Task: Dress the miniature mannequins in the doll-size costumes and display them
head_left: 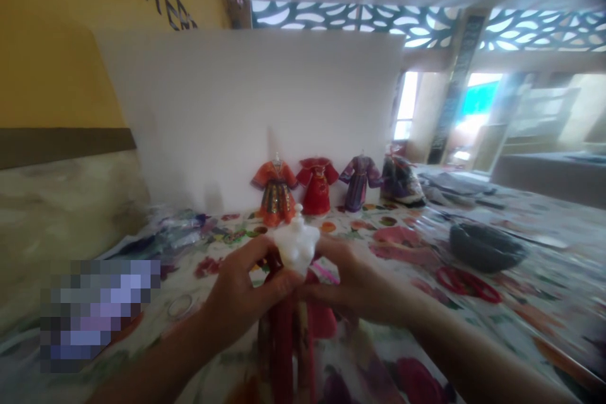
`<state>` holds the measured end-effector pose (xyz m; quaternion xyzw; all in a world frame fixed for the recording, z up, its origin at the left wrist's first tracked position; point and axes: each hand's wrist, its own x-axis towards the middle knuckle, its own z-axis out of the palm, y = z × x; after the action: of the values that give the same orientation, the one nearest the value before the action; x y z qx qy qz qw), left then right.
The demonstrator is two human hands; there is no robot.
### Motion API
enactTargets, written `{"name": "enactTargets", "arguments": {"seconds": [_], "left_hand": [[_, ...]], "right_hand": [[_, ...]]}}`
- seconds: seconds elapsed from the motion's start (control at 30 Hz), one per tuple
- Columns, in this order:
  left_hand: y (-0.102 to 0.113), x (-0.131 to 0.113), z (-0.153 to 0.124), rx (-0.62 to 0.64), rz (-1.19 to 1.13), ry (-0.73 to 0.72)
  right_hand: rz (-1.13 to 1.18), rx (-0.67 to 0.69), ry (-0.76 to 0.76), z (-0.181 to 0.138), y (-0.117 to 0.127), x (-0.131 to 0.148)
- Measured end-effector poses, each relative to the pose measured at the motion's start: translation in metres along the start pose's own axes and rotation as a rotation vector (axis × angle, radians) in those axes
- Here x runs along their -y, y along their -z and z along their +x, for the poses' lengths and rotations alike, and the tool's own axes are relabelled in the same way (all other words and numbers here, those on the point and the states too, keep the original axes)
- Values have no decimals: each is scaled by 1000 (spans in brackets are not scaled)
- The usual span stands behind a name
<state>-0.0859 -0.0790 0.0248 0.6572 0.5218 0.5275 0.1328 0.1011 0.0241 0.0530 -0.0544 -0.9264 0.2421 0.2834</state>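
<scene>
Both my hands hold up a small white mannequin torso (297, 242) with red and pink cloth (288, 334) hanging below it. My left hand (239, 293) is closed around the lower left of the torso and the cloth. My right hand (360, 284) pinches the cloth at the torso's right side. The picture is blurred by motion.
Against a white backboard (246, 113) stand several small dressed mannequins: orange (275, 192), red (316, 186), purple (358, 182) and a darker one (401, 180). A floral tablecloth (521, 303) carries a dark bowl (485, 246), a red ring (466, 284), a small clear ring (180, 306) and plastic bags (177, 233).
</scene>
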Motion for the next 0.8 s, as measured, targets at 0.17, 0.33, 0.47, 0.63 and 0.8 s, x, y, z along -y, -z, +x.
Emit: {"name": "enactTargets", "arguments": {"seconds": [0.17,0.33,0.47,0.63,0.8], "left_hand": [[0,-4,0,-11,33,-2],[-1,-3,0,-10,12,3],[-1,-2,0,3,25,-9],[-1,-3,-2,13,54,-44],[1,-2,-2,26,68,-64]], "right_hand": [[-27,-37,-69,-2,2,2],[60,-5,-108,-3,0,2],[59,7,-130,-2,-1,2],[70,8,-128,-2,1,2],[12,0,-151,-4,3,2]]}}
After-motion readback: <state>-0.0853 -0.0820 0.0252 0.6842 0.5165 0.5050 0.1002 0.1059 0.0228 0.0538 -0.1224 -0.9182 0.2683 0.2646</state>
